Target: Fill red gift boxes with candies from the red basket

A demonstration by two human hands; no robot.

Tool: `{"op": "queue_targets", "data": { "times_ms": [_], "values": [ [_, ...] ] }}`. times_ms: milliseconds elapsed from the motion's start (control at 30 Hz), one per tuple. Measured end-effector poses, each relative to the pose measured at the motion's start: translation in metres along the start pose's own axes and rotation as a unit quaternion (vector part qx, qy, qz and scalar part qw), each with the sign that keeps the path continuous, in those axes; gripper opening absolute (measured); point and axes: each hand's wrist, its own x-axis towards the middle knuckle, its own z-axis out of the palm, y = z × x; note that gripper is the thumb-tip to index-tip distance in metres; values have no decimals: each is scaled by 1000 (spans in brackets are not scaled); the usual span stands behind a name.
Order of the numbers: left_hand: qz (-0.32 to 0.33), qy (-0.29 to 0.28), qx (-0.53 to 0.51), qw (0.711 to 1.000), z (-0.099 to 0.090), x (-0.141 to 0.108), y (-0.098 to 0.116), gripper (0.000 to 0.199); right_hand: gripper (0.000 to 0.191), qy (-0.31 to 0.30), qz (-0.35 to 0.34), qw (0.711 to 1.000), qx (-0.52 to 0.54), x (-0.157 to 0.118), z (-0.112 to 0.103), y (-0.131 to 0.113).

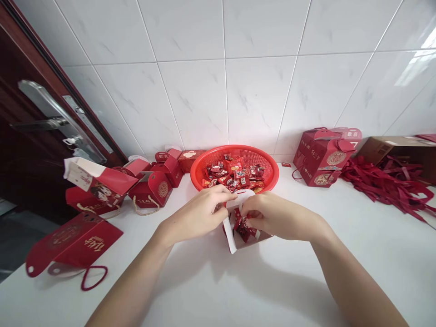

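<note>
A small open gift box (230, 236) with pale inner flaps stands on the table in front of me. Inside it lie red wrapped candies (242, 232). My left hand (207, 206) holds the box by its far left edge, the index finger along the back flap and the thumb at the rim. The fingers of my right hand (269, 213) are bent down into the opening, pinched at the candies; the fingertips are partly hidden. Right behind the box sits a red plastic basket (274, 175) with many wrapped sweets.
Several red gift boxes (153, 188) cluster at left, one with its lid up. A red box (75, 240) with a cord lies nearer. Stacked red boxes (322, 156), dark red ribbons (374, 181) and a cardboard box (391, 147) are at right. Tiled wall behind, door at left.
</note>
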Motion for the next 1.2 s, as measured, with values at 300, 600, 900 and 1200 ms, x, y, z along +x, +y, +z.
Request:
{"op": "queue_targets", "data": {
  "times_ms": [300,600,900,1200],
  "values": [
    [2,-7,0,1000,3,0,5,30,28,19,46,987,-152,-1,12,6],
    [11,-17,2,1000,3,-3,11,24,24,24,50,971,-234,8,16,11],
    [13,-24,-5,1000,3,-5,13,32,19,-56,32,965,-254,24,25,12],
    [20,-5,2,1000,9,1,4,32,22,-120,38,951,-283,30,28,12]
  ]
}}
